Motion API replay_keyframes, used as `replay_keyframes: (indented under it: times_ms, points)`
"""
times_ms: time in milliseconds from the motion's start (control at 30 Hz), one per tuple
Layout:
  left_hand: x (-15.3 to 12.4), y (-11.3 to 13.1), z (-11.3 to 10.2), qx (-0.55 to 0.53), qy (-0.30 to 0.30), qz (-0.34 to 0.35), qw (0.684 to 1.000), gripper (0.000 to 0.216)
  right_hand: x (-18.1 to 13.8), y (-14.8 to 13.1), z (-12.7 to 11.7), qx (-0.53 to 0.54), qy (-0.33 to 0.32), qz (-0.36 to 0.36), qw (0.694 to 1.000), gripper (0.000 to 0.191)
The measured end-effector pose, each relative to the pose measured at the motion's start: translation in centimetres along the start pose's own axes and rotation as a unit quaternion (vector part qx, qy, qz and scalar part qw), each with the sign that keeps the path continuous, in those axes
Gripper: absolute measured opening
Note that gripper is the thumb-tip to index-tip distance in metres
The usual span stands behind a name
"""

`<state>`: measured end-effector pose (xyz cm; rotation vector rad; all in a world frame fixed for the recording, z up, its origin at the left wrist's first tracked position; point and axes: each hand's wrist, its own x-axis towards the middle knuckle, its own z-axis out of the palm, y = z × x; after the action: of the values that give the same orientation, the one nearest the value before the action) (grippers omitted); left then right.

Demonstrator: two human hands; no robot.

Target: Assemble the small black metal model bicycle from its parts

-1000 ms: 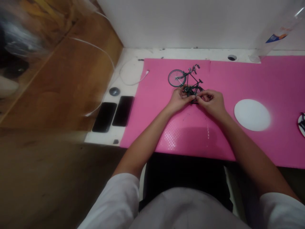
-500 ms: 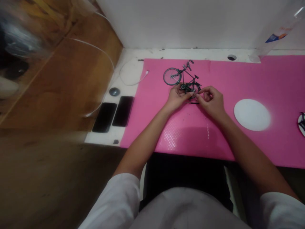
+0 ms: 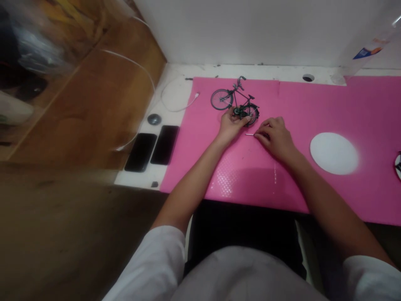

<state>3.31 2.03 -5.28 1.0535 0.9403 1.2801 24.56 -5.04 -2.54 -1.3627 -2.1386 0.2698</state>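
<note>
A small dark model bicycle (image 3: pixel 240 98) is held tilted over the pink mat, its front wheel and handlebars to the upper left. My left hand (image 3: pixel 231 125) grips it near the rear wheel and crank, thumb on the wheel. To the right, my right hand (image 3: pixel 275 136) is low on the mat, apart from the bicycle. Its thumb and fingertips close on the dark end of a small screwdriver (image 3: pixel 249 134), whose thin silver shaft points left. The fingers hide most of the handle.
Two black phones (image 3: pixel 140 152) and a round dark object (image 3: pixel 154 119) lie left of the pink mat (image 3: pixel 194 167). A white cable (image 3: pixel 180 110) curls at the back left. A white disc (image 3: pixel 333 153) lies to the right; a clear plastic bag (image 3: pixel 369 46) stands behind.
My right hand has left the bicycle's rear wheel and come down onto the screwdriver on the mat. My left hand still holds the bicycle, now slightly shifted left.
</note>
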Motion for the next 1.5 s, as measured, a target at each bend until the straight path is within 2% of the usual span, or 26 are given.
replay_keyframes:
  times_ms: [100, 233, 367, 600, 1133, 1500]
  points:
    - [0.2, -0.1, -0.2, 0.006, 0.019, 0.006, 1.0, 0.059, 0.2, -0.5, -0.3, 0.031, 0.027, 0.016, 0.999, 0.017]
    - [0.3, -0.1, -0.3, 0.01, 0.028, 0.017, 0.999, 0.058, 0.2, -1.3, -0.8, 0.061, 0.128, 0.065, 0.988, 0.019]
    - [0.3, -0.3, -0.2, 0.017, 0.012, 0.024, 1.0, 0.06, 0.2, -2.2, -1.0, 0.064, 0.201, 0.064, 0.975, 0.021]
    - [0.0, -0.2, 0.2, 0.02, -0.002, 0.016, 1.0, 0.056, 0.3, -1.9, -0.7, 0.044, 0.181, 0.029, 0.982, 0.016]
    - [-0.3, 0.0, 0.4, 0.039, -0.016, 0.017, 0.999, 0.049, 0.3, -1.6, -0.7, 0.042, 0.164, 0.054, 0.984, 0.02]
    - [-0.5, 0.1, 0.5, 0.04, -0.009, 0.008, 0.999, 0.046, 0.3, -1.7, -0.7, 0.024, 0.161, 0.044, 0.986, 0.019]
